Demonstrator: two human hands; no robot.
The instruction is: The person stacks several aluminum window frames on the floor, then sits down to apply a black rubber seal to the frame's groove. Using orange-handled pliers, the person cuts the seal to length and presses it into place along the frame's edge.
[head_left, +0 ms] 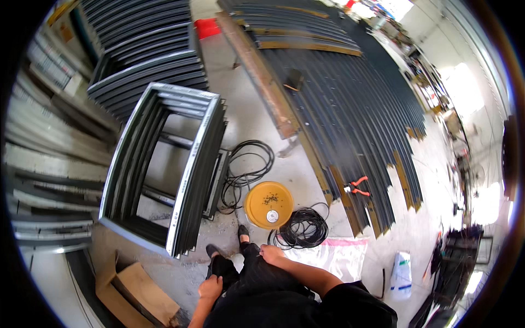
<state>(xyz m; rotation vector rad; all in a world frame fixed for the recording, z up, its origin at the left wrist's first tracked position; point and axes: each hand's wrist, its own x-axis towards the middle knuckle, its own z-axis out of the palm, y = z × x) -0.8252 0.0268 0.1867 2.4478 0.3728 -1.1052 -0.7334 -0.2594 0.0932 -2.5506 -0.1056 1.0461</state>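
My left hand [210, 287] is closed by my left leg, its fingers curled together. Whatever may be inside it is hidden. In front of my dark trousers, my right hand [272, 255] is also closed, fingers bent inward; I cannot make out anything in them. Just beyond the right hand lies a coil of black cable [302, 228]. A yellow round tub [251, 205] stands on the floor ahead of my feet, with small dark pieces and a pale round disc in it. Neither hand touches the tub or the coil.
Stacked rectangular metal frames [188, 180] stand at the left. Long dark metal profiles [350, 104] lie side by side at the right, with orange-handled pliers [358, 188] on them. Another cable loop [249, 177] lies between. An opened cardboard box [145, 292] is at lower left.
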